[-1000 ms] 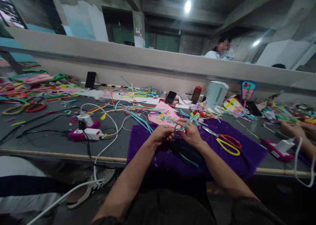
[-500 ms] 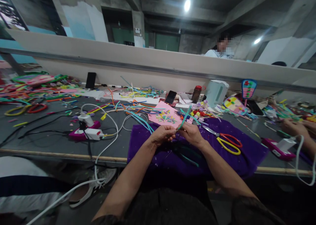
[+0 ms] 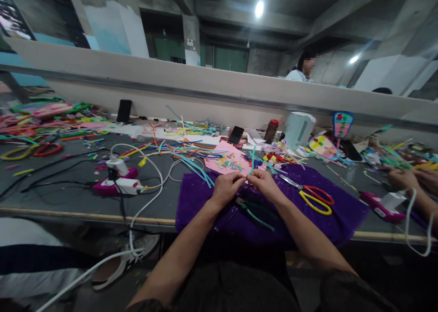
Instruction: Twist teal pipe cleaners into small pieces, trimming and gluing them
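Green stem (image 3: 252, 160) stands more upright than before, right hand (image 3: 264, 183) pinching its base, left hand (image 3: 226, 189) closed beside it, contents unclear; close, even finger pressure suits best.

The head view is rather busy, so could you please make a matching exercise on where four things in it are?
1. Teal strip
2. Silver-bladed scissors
3. Pink sheet
4. Pale jug

A. Under small multicoloured pieces
B. Beside the red-capped bottle
C. Sticking up from the right hand
D. Lying on the purple cloth

Pairs: 1-C, 2-D, 3-A, 4-B
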Available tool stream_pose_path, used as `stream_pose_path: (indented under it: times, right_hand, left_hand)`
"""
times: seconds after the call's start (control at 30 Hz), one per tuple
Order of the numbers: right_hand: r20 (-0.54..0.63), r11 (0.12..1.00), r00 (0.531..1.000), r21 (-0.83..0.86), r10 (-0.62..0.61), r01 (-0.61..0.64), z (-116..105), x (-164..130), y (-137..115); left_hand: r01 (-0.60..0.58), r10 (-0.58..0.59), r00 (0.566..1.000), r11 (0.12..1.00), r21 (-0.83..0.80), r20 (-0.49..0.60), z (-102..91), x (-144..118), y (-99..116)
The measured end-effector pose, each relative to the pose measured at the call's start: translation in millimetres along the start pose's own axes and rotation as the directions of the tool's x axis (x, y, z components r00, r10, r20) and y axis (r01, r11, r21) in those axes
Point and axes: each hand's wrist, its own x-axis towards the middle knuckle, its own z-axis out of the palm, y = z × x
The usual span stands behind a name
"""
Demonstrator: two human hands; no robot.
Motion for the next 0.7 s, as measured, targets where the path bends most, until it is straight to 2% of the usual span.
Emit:
stream_pose_path:
  times: [0.1,0.2,0.27,0.33,0.37,0.43,0.5,0.53,0.6,0.7]
  right_hand:
    - [0.000,0.990,0.997,-0.117,-0.073,0.073,-1.9,0.4,2.8]
    - [0.050,0.983,0.997,-0.171,-0.064,0.071,-4.3,-1.2,1.0]
    - [0.060,0.978,0.994,-0.183,-0.090,0.100,-7.5,-4.3,-3.4]
    - [0.012,0.944,0.975,-0.251,-0.220,0.216,-11.8,-8.2,-9.1]
    - [-0.013,0.899,0.947,-0.318,-0.322,0.301,-13.9,-9.9,-11.7]
    - [0.008,0.749,0.853,-0.475,-0.522,0.463,-17.1,-12.0,-15.2]
    - [0.133,0.576,0.763,-0.578,-0.633,0.578,-18.6,-11.7,-16.0]
    - [0.198,0.511,0.733,-0.600,-0.651,0.615,-18.9,-10.7,-15.5]
    - [0.293,0.439,0.707,-0.615,-0.644,0.655,-19.3,-8.3,-13.5]
    - [0.356,0.417,0.704,-0.611,-0.614,0.673,-20.6,-6.1,-11.0]
  left_hand:
    - [0.057,-0.048,0.996,0.992,-0.111,0.080,-1.3,1.4,-2.9]
    - [0.082,-0.073,0.994,0.989,-0.123,0.078,-1.8,2.3,-3.7]
    - [0.173,-0.158,0.984,0.962,-0.213,0.084,-2.6,3.2,-3.4]
    - [0.321,-0.280,0.946,0.866,-0.383,0.161,-4.2,4.5,-3.2]
    - [0.396,-0.329,0.918,0.795,-0.460,0.222,-5.3,5.3,-3.3]
    - [0.509,-0.379,0.861,0.663,-0.549,0.340,-7.5,6.5,-3.8]
    - [0.561,-0.381,0.827,0.601,-0.569,0.414,-9.3,6.9,-4.8]
    - [0.575,-0.375,0.816,0.590,-0.567,0.439,-10.0,6.8,-5.4]
    - [0.589,-0.352,0.803,0.585,-0.557,0.480,-10.6,6.2,-6.4]
    - [0.577,-0.308,0.805,0.608,-0.546,0.508,-10.1,5.2,-7.0]
